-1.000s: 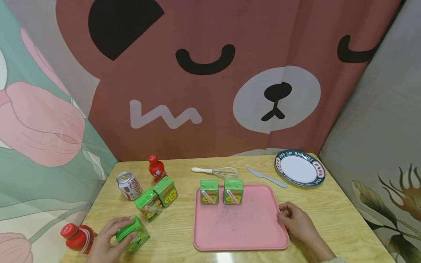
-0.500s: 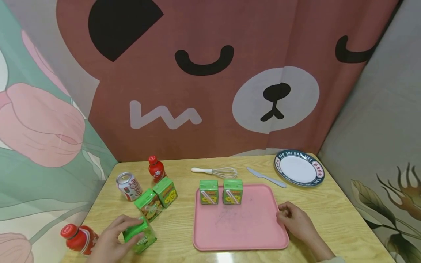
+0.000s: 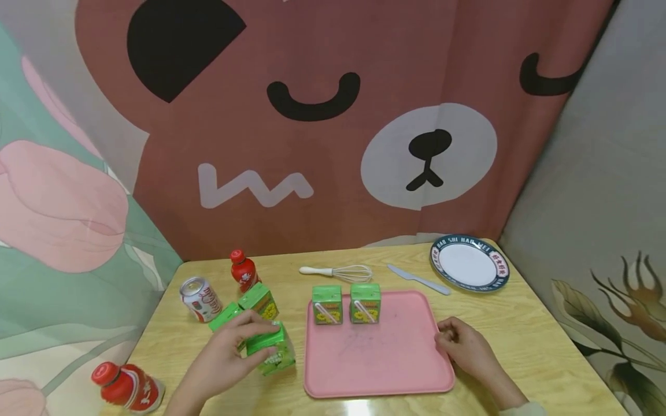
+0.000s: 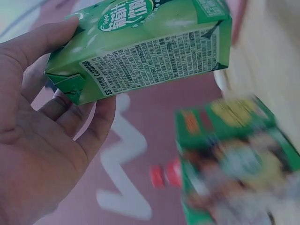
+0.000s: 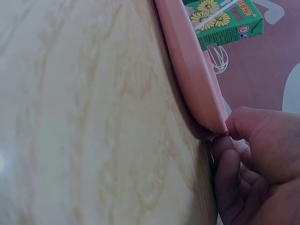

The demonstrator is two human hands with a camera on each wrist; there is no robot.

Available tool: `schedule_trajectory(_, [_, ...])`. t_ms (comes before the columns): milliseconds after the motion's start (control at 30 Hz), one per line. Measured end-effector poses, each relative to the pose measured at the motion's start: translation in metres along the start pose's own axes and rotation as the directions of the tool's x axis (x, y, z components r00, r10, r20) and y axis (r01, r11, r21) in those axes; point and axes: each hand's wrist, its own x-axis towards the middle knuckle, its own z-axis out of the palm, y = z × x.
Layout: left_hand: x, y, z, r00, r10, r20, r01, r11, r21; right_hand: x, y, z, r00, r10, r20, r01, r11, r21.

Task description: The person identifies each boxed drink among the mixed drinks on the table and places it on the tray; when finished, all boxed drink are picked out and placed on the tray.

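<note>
My left hand [image 3: 224, 352] grips a green juice carton [image 3: 276, 352] by its ends, between thumb and fingers, just left of the pink tray [image 3: 380, 370]. In the left wrist view, the printed panel of this drink carton [image 4: 154, 58] faces the camera. At the tray's right edge, my right hand [image 3: 470, 349] pinches the rim; the right wrist view has thumb and finger on the tray wall [image 5: 192, 65]. Two green cartons, one left [image 3: 327, 304] and one right [image 3: 365, 303], stand upright along the tray's far side.
Left of the tray are another carton [image 3: 262, 299] and one partly hidden behind my left hand, a soda can [image 3: 201, 299], a red-capped bottle [image 3: 244, 271] and a nearer red bottle [image 3: 132, 387]. A whisk [image 3: 338, 272], knife [image 3: 418, 279] and plate [image 3: 468, 263] lie along the back.
My left hand has carried the carton rightward and away from me, toward the tray, now overlapping the carton behind it. The right hand stays at the tray rim. The head view has shifted slightly.
</note>
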Motion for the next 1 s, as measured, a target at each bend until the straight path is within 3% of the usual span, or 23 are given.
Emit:
schedule_trajectory(167, [0.041,0.017,0.01,0.987,0.139,0.076,-0.133,0.987,-0.086,-0.001,0.001,-0.001,1.0,-0.007,-0.005,0.007,1.0,0.007])
schedule_trajectory(233, [0.059,0.025,0.015,0.98,0.166,0.11,-0.155,0.982,-0.109,-0.001,0.001,-0.001,1.0,-0.011,-0.006,0.011,1.0,-0.003])
schedule_trajectory(467, [0.122,0.055,0.037,0.953,0.204,0.225,-0.175,0.974,-0.143,-0.001,0.006,-0.001,1.0,-0.001,-0.01,0.001,1.0,-0.018])
schedule_trajectory(733, [0.183,0.085,0.074,0.926,0.286,0.248,-0.25,0.953,-0.169,0.0,0.006,-0.001,1.0,0.015,-0.004,-0.015,1.0,-0.013])
schedule_trajectory(867, [0.206,0.094,0.096,0.92,0.296,0.256,-0.269,0.953,-0.138,0.001,0.003,-0.001,1.0,0.013,-0.009,-0.013,1.0,-0.012])
schedule_trajectory(1000, [0.219,0.094,0.119,0.921,0.275,0.278,-0.259,0.961,-0.093,0.002,0.002,0.001,1.0,0.016,-0.011,-0.016,1.0,-0.008])
